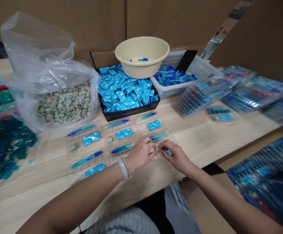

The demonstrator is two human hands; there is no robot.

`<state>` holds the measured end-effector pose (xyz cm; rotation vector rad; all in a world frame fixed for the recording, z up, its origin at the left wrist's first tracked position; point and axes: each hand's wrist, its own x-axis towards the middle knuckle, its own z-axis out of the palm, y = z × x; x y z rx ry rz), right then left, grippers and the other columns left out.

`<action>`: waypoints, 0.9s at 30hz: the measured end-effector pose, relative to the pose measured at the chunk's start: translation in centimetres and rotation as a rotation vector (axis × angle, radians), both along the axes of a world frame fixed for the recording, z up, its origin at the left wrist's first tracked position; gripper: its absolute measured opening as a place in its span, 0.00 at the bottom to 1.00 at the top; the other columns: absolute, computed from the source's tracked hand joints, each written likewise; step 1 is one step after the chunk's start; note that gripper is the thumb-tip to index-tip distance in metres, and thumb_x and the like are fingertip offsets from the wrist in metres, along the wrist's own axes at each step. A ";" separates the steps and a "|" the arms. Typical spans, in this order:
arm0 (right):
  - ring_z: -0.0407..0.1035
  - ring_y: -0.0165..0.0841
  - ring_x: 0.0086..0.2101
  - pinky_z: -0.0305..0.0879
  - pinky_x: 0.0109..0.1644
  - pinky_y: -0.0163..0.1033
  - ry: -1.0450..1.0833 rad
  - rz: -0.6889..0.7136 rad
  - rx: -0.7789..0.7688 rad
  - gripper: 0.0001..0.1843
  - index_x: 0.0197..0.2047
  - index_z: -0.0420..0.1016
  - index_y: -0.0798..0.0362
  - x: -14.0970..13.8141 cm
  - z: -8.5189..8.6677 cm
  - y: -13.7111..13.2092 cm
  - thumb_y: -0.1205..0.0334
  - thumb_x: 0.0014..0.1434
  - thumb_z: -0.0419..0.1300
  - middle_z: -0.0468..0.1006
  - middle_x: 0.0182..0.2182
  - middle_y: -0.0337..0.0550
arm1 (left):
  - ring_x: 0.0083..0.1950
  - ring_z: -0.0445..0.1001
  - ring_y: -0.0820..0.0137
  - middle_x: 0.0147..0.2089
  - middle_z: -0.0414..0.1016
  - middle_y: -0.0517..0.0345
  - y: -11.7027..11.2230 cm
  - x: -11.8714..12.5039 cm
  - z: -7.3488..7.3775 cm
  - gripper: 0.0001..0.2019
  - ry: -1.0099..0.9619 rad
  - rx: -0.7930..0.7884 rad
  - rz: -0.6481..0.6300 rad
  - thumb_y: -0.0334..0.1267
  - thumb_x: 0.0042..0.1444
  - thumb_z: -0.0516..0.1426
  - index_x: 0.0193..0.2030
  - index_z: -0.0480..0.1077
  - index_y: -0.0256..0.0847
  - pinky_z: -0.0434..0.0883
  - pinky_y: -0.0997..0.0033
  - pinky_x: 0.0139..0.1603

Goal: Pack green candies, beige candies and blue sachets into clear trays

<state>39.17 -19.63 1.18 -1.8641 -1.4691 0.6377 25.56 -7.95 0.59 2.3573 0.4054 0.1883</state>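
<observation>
Over the front right of a row of clear plastic trays, my two hands work close together. My right hand is closed in a pinch on a small tan-and-green piece. Beside it, my left hand has its fingers curled together; what they hold is hidden. Under and around my hands lie a blue pen and another blue pen, set in trays. A blue packet is partly covered by my right hand. More trays hold a pen and a blue packet, some with a small tan-and-green block.
Behind the trays stand a plastic bag of tan-and-green pieces, a black box of blue packets, a cream basin and a white basket of pens. Teal pieces lie left. Filled packs are stacked right.
</observation>
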 end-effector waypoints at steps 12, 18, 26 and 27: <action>0.62 0.31 0.31 0.59 0.36 0.36 -0.177 0.114 -0.162 0.09 0.25 0.69 0.55 -0.7 -1.4 0.9 0.76 0.50 0.52 0.67 0.26 0.42 | 0.48 0.60 0.65 0.45 0.65 0.54 -0.8 -0.9 -0.4 0.11 0.084 0.141 -0.106 0.36 0.50 0.55 0.41 0.66 0.40 0.62 0.63 0.48; 0.63 0.32 0.33 0.60 0.37 0.37 -0.198 0.052 -0.164 0.08 0.31 0.67 0.55 -0.6 -1.0 0.0 0.74 0.52 0.49 0.66 0.30 0.44 | 0.48 0.61 0.65 0.44 0.64 0.54 -0.6 -0.9 -0.3 0.10 0.076 0.151 -0.137 0.36 0.51 0.54 0.41 0.65 0.40 0.62 0.63 0.48; 0.64 0.31 0.32 0.61 0.36 0.36 -0.216 0.219 -0.250 0.07 0.31 0.68 0.56 -0.2 -0.5 0.4 0.72 0.55 0.50 0.66 0.29 0.43 | 0.47 0.61 0.65 0.42 0.65 0.54 0.0 -0.4 -0.4 0.07 0.083 0.112 -0.183 0.33 0.53 0.51 0.39 0.65 0.40 0.61 0.62 0.48; 0.64 0.31 0.33 0.61 0.36 0.36 -0.228 0.208 -0.261 0.07 0.32 0.68 0.56 -0.3 -0.7 0.5 0.72 0.55 0.50 0.66 0.30 0.44 | 0.47 0.61 0.65 0.43 0.65 0.54 0.0 -0.3 -0.4 0.07 0.081 0.112 -0.188 0.33 0.53 0.51 0.39 0.65 0.39 0.61 0.63 0.48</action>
